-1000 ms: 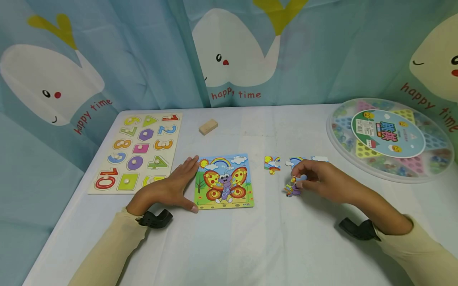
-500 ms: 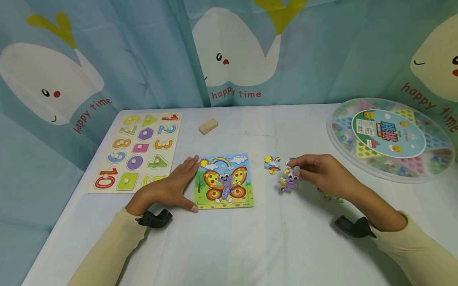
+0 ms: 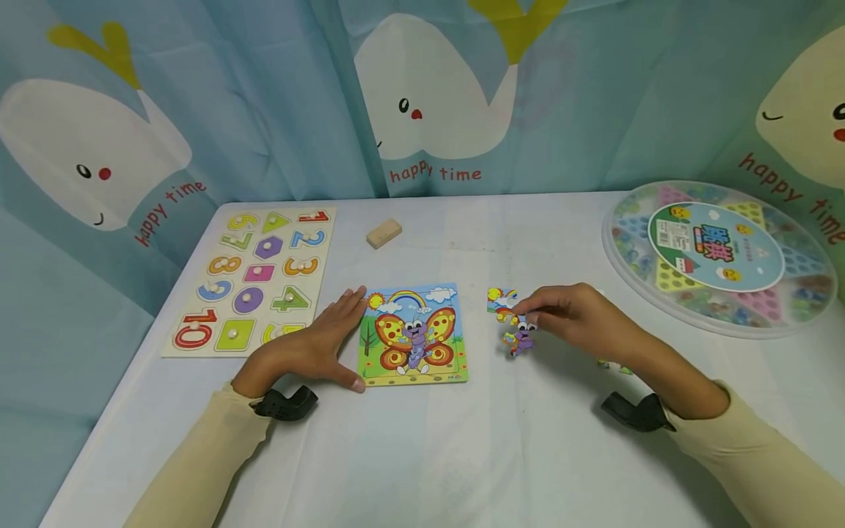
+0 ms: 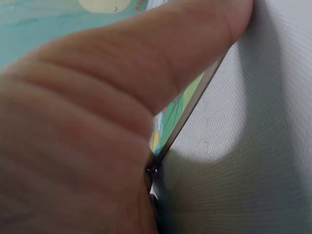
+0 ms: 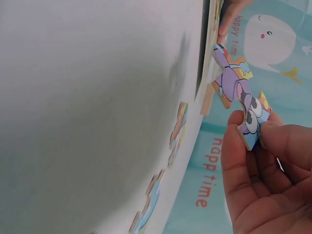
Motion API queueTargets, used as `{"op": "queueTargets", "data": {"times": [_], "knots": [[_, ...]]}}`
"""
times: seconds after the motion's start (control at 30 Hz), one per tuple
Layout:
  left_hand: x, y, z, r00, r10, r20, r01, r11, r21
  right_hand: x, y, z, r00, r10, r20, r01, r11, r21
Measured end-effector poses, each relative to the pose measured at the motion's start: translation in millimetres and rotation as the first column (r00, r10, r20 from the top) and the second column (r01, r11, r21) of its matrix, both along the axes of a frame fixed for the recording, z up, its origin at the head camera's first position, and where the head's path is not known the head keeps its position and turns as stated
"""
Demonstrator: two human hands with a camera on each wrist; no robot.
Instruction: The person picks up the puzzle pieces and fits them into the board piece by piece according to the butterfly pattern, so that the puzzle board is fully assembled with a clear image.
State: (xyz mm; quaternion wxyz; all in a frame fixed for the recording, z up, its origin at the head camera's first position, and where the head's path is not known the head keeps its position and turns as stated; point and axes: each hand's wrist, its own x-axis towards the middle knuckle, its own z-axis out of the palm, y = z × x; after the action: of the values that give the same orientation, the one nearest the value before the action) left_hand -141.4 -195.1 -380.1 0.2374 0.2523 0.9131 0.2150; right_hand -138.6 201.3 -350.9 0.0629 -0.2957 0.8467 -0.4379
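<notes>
My right hand (image 3: 581,319) pinches a jigsaw piece (image 3: 521,339) between thumb and fingers. The piece shows a purple butterfly's face and body, and in the right wrist view it is held up off the table. Close behind it lies a sun-and-rainbow jigsaw piece (image 3: 496,296), partly covered by the held one. To the left is a square butterfly puzzle board (image 3: 416,334). My left hand (image 3: 310,350) rests along that board's left edge, fingers stretched toward its far corner and thumb near its front corner. The left wrist view is mostly filled by the thumb (image 4: 161,48).
Green jigsaw pieces (image 3: 614,365) show partly behind my right forearm. A number-and-shape peg board (image 3: 317,282) lies at the left, a wooden block (image 3: 384,234) at the back. At the back right sits a round clear game box (image 3: 719,257). A whale-print curtain (image 3: 568,132) hangs behind.
My right hand has moved left with the pinched jigsaw piece, closer to the sun piece, and the piece has turned more upright. My left hand and the puzzle board have stayed still.
</notes>
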Motion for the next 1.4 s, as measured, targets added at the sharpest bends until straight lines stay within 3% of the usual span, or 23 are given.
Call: {"op": "queueTargets", "data": {"times": [0.3, 1.03, 1.4], "knots": [[-0.2, 0.0, -1.4, 1.000, -0.001, -0.002, 0.001, 1.000, -0.002, -6.6, -8, -0.9, 0.998, 0.058, -0.025, -0.058, 0.998, 0.022], [-0.4, -0.6, -0.8, 1.000, 0.000, 0.018, 0.000, 1.000, 0.007, -18.9, -42, 8.2, 0.991, 0.089, 0.104, -0.094, 0.994, 0.050], [-1.2, -0.1, 0.7, 1.000, -0.013, 0.026, 0.012, 1.000, 0.019, -28.6, -65, 3.0, 0.983, 0.163, 0.090, -0.170, 0.982, 0.085]]}}
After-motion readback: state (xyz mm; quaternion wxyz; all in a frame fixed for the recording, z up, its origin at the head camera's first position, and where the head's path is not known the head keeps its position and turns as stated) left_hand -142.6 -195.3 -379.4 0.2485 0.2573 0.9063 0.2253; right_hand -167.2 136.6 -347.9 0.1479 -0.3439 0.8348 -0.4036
